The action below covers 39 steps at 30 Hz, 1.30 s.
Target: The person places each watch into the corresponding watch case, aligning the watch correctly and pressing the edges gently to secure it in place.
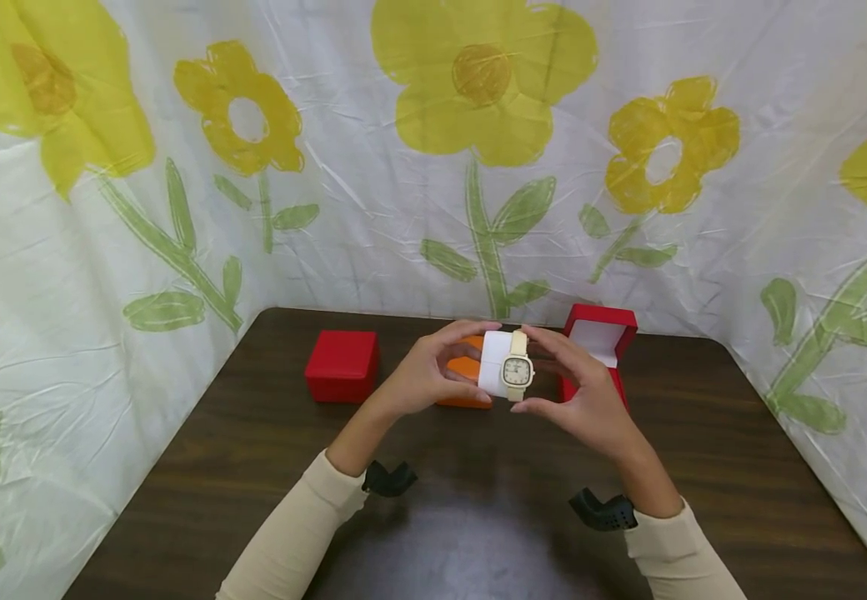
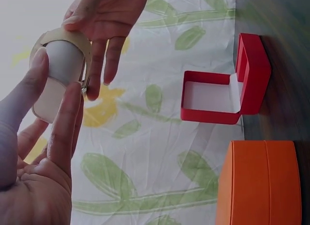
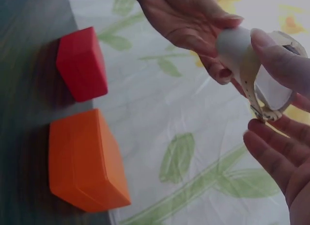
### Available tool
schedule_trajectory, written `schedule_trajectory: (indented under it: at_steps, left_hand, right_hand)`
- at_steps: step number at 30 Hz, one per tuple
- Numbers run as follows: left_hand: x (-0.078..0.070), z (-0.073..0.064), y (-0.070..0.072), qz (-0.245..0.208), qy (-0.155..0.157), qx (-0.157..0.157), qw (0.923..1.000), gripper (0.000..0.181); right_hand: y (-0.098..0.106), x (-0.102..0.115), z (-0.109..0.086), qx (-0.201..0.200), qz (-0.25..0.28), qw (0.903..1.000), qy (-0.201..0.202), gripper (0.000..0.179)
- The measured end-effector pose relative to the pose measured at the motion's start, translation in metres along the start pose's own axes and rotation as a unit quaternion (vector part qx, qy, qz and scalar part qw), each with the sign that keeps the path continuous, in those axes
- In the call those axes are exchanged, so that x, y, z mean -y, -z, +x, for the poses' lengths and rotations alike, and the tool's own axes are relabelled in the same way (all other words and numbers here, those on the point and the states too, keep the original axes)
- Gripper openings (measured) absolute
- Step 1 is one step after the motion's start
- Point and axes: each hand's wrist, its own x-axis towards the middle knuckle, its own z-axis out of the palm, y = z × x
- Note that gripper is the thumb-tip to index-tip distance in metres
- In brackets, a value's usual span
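Observation:
A wristwatch (image 1: pixel 518 371) with a cream strap and a squarish cream dial is looped around the right end of a white watch cushion (image 1: pixel 492 364), raised over the table. My left hand (image 1: pixel 428 373) pinches the cushion between thumb and fingers from the left. From the other side, my right hand (image 1: pixel 587 392) holds the watch, thumb below and fingertips at the top of the strap in the head view. In the right wrist view the strap (image 3: pixel 249 75) and its buckle side face the camera. The dial is hidden in both wrist views.
Behind the hands stand an orange box (image 2: pixel 261 181) and an open red box (image 2: pixel 210 97) with a white lining. A closed red box (image 1: pixel 342 367) sits left on the dark wooden table (image 1: pixel 208 467). A flowered curtain (image 1: pixel 358 242) hangs along the back and sides.

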Motion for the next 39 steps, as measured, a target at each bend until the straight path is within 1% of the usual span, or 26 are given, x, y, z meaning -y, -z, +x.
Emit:
schedule_trajectory:
  at_steps: [6,14,23,25,31,36,39]
  left_hand:
    - [0.001,-0.001,-0.003,0.014,-0.001,-0.005,0.9999,0.083]
    - [-0.002,-0.001,-0.006,0.018,0.001,-0.007,0.9998,0.083]
    - [-0.002,0.0,-0.006,0.03,-0.011,-0.01,0.9994,0.082]
    - [-0.002,0.0,-0.006,0.032,-0.014,-0.01,0.9993,0.082]
    - [-0.004,-0.001,-0.006,0.038,-0.018,-0.01,0.9991,0.082]
    - [-0.004,-0.001,-0.008,0.062,-0.026,-0.015,0.9976,0.082]
    - [-0.004,-0.001,-0.01,0.068,-0.035,-0.018,0.9969,0.082]
  right_hand:
    - [-0.006,-0.005,-0.001,-0.011,-0.009,0.9999,-0.008,0.088]
    - [-0.007,-0.003,-0.002,-0.014,-0.019,0.9996,-0.012,0.088]
    - [-0.007,-0.025,-0.005,-0.015,-0.022,0.9996,-0.008,0.094]
    - [-0.005,-0.027,-0.006,-0.011,-0.012,0.9998,-0.009,0.093]
    - [-0.002,-0.028,-0.007,-0.003,0.038,0.9992,-0.014,0.084]
    - [-0.003,-0.027,-0.006,-0.012,0.039,0.999,-0.019,0.082]
    - [-0.003,-0.026,-0.006,-0.016,0.043,0.9987,-0.021,0.081]
